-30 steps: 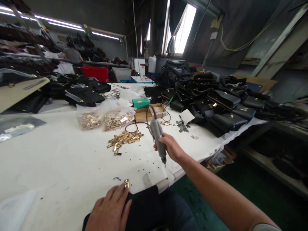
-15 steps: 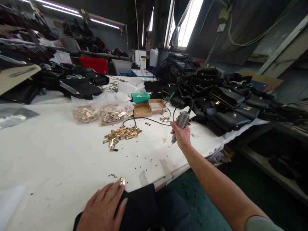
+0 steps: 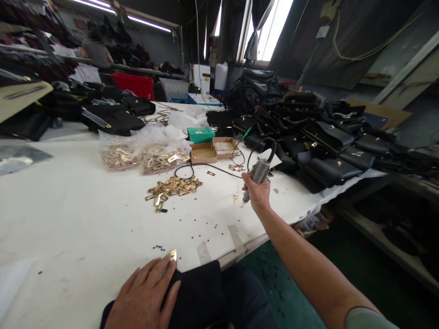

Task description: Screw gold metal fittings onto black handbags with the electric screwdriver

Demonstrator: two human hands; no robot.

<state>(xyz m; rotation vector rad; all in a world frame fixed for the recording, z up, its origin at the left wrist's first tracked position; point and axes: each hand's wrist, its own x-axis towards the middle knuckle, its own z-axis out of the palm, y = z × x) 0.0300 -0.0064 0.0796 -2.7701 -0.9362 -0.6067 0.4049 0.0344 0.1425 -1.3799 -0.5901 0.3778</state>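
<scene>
Gripping corded screwdriver (image 3: 259, 171) in right hand (image 3: 259, 194), laying left hand (image 3: 146, 292) flat over black piece (image 3: 200, 290), touching gold plate (image 3: 173, 254)

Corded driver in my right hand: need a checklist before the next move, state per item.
1. Driver gripped in the right hand: ok, fingers wrap its body.
2. Driver tip on the black piece: not ok, it points down beside the small scattered bits, well away from the piece.
3. Screw on the tip: cannot tell, too small to see.
4. Left hand on the black piece: ok, lying over it.
5. Gold plate at the left fingertips: ok; whether it is fastened, cannot tell.
6. Cable clear of the left hand: ok, it runs farther back across the table.
</scene>
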